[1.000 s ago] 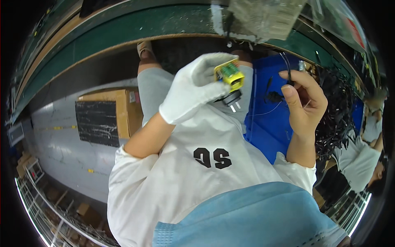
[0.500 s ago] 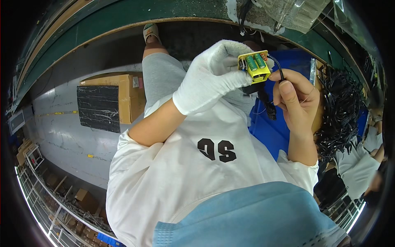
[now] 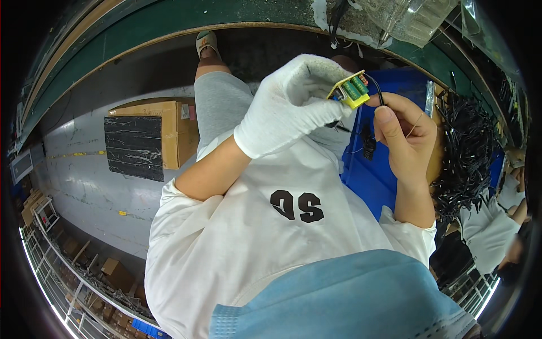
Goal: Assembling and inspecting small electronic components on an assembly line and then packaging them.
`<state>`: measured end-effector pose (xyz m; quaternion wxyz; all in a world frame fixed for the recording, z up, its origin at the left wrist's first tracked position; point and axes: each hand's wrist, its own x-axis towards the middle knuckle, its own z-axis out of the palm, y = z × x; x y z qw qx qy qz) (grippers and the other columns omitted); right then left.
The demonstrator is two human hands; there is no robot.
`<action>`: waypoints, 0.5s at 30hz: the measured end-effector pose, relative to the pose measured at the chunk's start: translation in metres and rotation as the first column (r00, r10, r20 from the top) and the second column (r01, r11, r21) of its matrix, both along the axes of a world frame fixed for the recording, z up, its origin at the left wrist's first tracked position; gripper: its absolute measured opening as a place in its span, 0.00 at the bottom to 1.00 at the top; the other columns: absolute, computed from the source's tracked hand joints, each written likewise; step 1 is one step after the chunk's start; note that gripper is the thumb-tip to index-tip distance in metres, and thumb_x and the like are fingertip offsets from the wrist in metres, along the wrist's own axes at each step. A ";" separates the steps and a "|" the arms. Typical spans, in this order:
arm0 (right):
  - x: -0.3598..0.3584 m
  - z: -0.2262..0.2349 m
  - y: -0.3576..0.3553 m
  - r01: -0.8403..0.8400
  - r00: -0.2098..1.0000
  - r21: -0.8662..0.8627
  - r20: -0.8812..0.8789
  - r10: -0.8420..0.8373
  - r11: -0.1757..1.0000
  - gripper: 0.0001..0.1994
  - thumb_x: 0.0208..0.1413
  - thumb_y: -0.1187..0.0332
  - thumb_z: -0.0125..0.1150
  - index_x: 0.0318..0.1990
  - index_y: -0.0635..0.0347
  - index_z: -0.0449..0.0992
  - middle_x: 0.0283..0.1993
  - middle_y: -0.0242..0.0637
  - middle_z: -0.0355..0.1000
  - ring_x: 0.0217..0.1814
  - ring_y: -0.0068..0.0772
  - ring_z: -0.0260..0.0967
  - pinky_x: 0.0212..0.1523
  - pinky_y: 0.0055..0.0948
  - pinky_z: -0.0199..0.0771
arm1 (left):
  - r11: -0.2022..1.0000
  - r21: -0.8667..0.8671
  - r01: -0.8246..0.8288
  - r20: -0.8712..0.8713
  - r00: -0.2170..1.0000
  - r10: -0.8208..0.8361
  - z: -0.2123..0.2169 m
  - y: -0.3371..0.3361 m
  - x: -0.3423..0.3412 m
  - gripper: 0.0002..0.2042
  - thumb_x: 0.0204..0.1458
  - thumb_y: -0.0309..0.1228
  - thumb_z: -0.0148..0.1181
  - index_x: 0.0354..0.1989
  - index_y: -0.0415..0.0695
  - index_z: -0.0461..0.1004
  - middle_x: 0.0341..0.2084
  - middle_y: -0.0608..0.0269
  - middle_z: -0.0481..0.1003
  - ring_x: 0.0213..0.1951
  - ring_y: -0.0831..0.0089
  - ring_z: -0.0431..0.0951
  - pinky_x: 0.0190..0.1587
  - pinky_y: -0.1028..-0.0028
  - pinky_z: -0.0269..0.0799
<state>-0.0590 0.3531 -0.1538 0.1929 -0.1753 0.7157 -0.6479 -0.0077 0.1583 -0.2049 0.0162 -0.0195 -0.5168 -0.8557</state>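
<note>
2 hands, gloved left hand point(image 3: 293, 104) gripping yellow part point(image 3: 351, 91), bare right hand point(image 3: 405, 133) touching

Left hand point(image 3: 291, 107) glove: white matt knit cloth.

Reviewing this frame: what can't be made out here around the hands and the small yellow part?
Head view, the only one:
- Yellow part: its near side is covered by the gloved left hand; its components are too small to identify.
- Black wire: where it joins the part is too small to see, and it runs behind the bare right hand.
- Blue bin: its contents are hidden behind both hands.
- Clear bag: cut off by the top edge.
</note>
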 end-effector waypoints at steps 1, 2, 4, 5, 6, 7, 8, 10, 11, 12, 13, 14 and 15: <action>0.000 -0.001 0.000 0.001 1.000 0.001 0.000 -0.001 1.000 0.08 0.59 0.75 0.60 0.43 0.67 0.80 0.26 0.30 0.71 0.23 0.15 0.59 0.24 0.12 0.58 | 1.000 0.001 0.001 0.000 1.000 -0.001 -0.001 -0.001 0.000 0.25 0.43 0.16 0.69 0.51 0.39 0.68 0.47 0.54 0.75 0.44 0.67 0.78 0.49 0.71 0.77; 0.000 -0.002 -0.001 0.002 1.000 0.000 0.008 -0.002 1.000 0.08 0.59 0.75 0.60 0.44 0.67 0.79 0.26 0.30 0.71 0.23 0.15 0.59 0.24 0.11 0.58 | 0.999 -0.037 -0.002 -0.020 1.000 0.001 -0.001 -0.001 0.000 0.24 0.43 0.16 0.68 0.51 0.39 0.68 0.47 0.54 0.75 0.44 0.67 0.78 0.49 0.71 0.77; -0.001 -0.005 -0.002 0.001 1.000 -0.004 0.023 -0.001 1.000 0.08 0.59 0.75 0.60 0.44 0.67 0.78 0.26 0.29 0.71 0.23 0.14 0.59 0.22 0.11 0.56 | 0.994 -0.113 -0.011 -0.062 0.998 0.004 -0.002 -0.002 -0.001 0.23 0.44 0.16 0.67 0.50 0.38 0.69 0.46 0.54 0.75 0.44 0.67 0.78 0.49 0.71 0.76; -0.001 -0.007 -0.002 0.000 1.000 -0.007 0.031 0.000 1.000 0.08 0.60 0.75 0.60 0.44 0.67 0.77 0.26 0.29 0.71 0.22 0.14 0.59 0.22 0.11 0.56 | 0.988 -0.150 -0.018 -0.083 0.997 0.006 -0.003 -0.003 -0.001 0.22 0.44 0.16 0.67 0.50 0.38 0.69 0.46 0.54 0.75 0.44 0.67 0.78 0.49 0.71 0.76; -0.002 -0.008 -0.003 -0.004 1.000 -0.006 0.030 0.004 1.000 0.08 0.60 0.75 0.60 0.44 0.67 0.77 0.26 0.29 0.71 0.22 0.14 0.59 0.22 0.11 0.56 | 0.988 -0.150 -0.022 -0.084 0.996 0.009 -0.003 -0.003 -0.001 0.22 0.44 0.16 0.67 0.50 0.38 0.69 0.46 0.54 0.75 0.44 0.67 0.78 0.49 0.71 0.76; -0.002 -0.010 -0.004 0.000 0.998 -0.019 0.060 0.001 1.000 0.08 0.61 0.74 0.58 0.45 0.67 0.76 0.25 0.29 0.70 0.22 0.14 0.57 0.21 0.12 0.54 | 0.995 -0.101 -0.019 -0.040 0.999 0.015 -0.003 -0.003 -0.001 0.22 0.46 0.17 0.67 0.50 0.38 0.69 0.45 0.55 0.76 0.43 0.69 0.78 0.48 0.73 0.75; -0.002 -0.011 -0.006 0.004 0.996 -0.032 0.090 -0.001 0.999 0.08 0.62 0.73 0.57 0.46 0.66 0.74 0.24 0.29 0.68 0.21 0.14 0.56 0.20 0.12 0.52 | 0.998 -0.052 -0.018 0.004 1.000 0.018 -0.003 -0.002 -0.001 0.22 0.47 0.19 0.67 0.51 0.38 0.69 0.45 0.56 0.76 0.42 0.71 0.77 0.47 0.75 0.75; -0.003 -0.014 -0.008 0.011 0.989 -0.057 0.149 -0.003 0.998 0.09 0.64 0.71 0.54 0.48 0.66 0.71 0.22 0.29 0.66 0.20 0.15 0.54 0.18 0.12 0.49 | 0.999 0.048 -0.023 0.093 0.996 0.019 -0.004 -0.002 -0.002 0.21 0.49 0.22 0.67 0.53 0.38 0.70 0.43 0.59 0.76 0.40 0.76 0.77 0.46 0.79 0.74; -0.004 -0.016 -0.008 0.003 0.989 -0.054 0.150 0.005 0.999 0.09 0.64 0.71 0.54 0.48 0.66 0.71 0.22 0.29 0.66 0.20 0.15 0.54 0.18 0.12 0.49 | 0.998 0.051 -0.032 0.093 0.995 0.027 -0.004 -0.001 -0.002 0.21 0.49 0.22 0.67 0.53 0.38 0.70 0.43 0.59 0.76 0.40 0.76 0.77 0.46 0.79 0.74; -0.004 -0.020 -0.007 -0.015 0.981 -0.094 0.193 0.033 0.995 0.09 0.64 0.72 0.54 0.48 0.65 0.71 0.23 0.30 0.67 0.20 0.14 0.54 0.18 0.12 0.49 | 0.998 0.056 0.001 0.111 0.994 -0.008 -0.003 -0.001 -0.004 0.22 0.50 0.22 0.66 0.54 0.37 0.70 0.44 0.58 0.76 0.41 0.74 0.77 0.46 0.78 0.74; -0.005 -0.024 -0.006 -0.031 0.970 -0.134 0.236 0.063 0.990 0.08 0.64 0.72 0.55 0.47 0.65 0.70 0.25 0.31 0.69 0.20 0.14 0.55 0.17 0.12 0.49 | 0.997 0.063 0.034 0.129 0.991 -0.042 -0.002 -0.001 -0.007 0.23 0.50 0.22 0.66 0.55 0.37 0.69 0.45 0.56 0.76 0.41 0.73 0.77 0.47 0.78 0.74; -0.006 -0.027 -0.004 -0.045 0.956 -0.175 0.278 0.093 0.984 0.07 0.64 0.72 0.55 0.46 0.64 0.70 0.26 0.32 0.70 0.21 0.14 0.56 0.17 0.11 0.49 | 0.995 0.070 0.067 0.147 0.986 -0.077 -0.001 -0.002 -0.009 0.24 0.50 0.23 0.65 0.56 0.37 0.69 0.46 0.55 0.76 0.42 0.71 0.78 0.48 0.77 0.74; -0.006 -0.030 -0.004 -0.056 0.940 -0.216 0.318 0.124 0.975 0.06 0.63 0.73 0.55 0.46 0.64 0.70 0.28 0.33 0.72 0.21 0.13 0.56 0.17 0.11 0.48 | 0.992 0.077 0.100 0.165 0.980 -0.112 0.000 -0.002 -0.011 0.24 0.50 0.23 0.65 0.57 0.37 0.69 0.47 0.53 0.76 0.43 0.70 0.78 0.48 0.77 0.74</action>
